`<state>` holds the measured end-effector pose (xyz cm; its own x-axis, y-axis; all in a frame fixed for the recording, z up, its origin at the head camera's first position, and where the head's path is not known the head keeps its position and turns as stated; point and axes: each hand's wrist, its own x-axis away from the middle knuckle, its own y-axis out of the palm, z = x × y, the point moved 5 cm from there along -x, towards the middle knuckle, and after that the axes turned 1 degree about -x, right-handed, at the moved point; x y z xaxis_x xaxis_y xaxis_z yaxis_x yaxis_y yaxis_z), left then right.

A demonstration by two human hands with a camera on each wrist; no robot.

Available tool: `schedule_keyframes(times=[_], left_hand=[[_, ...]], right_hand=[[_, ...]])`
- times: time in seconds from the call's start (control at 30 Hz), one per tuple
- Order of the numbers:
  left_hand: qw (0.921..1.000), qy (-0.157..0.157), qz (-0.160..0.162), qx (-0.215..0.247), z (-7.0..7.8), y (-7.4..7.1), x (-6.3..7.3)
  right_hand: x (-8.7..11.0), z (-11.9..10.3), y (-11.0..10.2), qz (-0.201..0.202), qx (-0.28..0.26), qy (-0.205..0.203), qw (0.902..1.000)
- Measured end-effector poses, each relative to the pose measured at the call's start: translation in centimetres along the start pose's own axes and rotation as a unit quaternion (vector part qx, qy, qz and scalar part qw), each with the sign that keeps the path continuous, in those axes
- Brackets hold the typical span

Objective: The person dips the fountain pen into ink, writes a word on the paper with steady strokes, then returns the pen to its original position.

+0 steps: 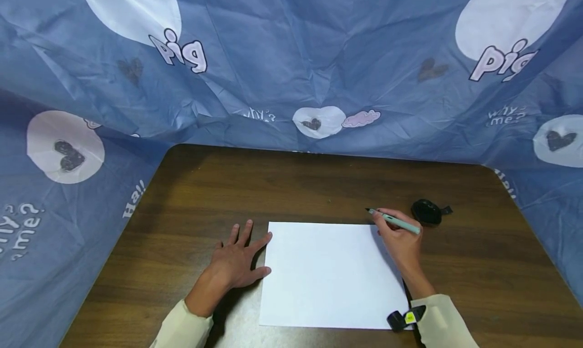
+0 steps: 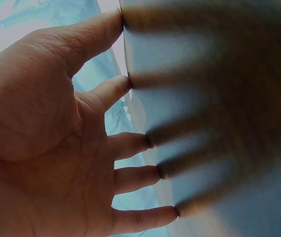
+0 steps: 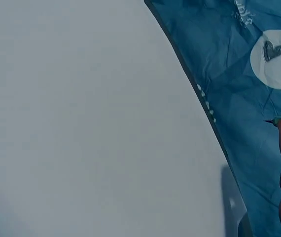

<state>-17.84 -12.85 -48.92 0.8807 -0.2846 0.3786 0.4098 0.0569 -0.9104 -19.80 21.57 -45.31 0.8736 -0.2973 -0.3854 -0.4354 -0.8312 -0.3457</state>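
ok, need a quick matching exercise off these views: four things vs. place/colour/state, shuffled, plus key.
1. left grip
2. pen
3. paper
4. black object

A. held in the right grip
B. on the table, right of the paper
C. fingers spread, at the paper's left edge
D. white, lying flat

Pairs: 1-C, 2-A, 3-D, 4-B

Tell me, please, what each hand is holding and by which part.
The right hand holds a pen near its tip; the left hand holds nothing.
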Motion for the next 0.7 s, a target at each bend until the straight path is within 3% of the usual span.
schedule_keyframes(times=[0.7], left_hand=[[0.9999,0.002,-0.001,0.011,-0.1,-0.1,0.0]], right_hand=[[1.0,-2.2,3.9,-0.059,-0.073,-0.068,0.9932]])
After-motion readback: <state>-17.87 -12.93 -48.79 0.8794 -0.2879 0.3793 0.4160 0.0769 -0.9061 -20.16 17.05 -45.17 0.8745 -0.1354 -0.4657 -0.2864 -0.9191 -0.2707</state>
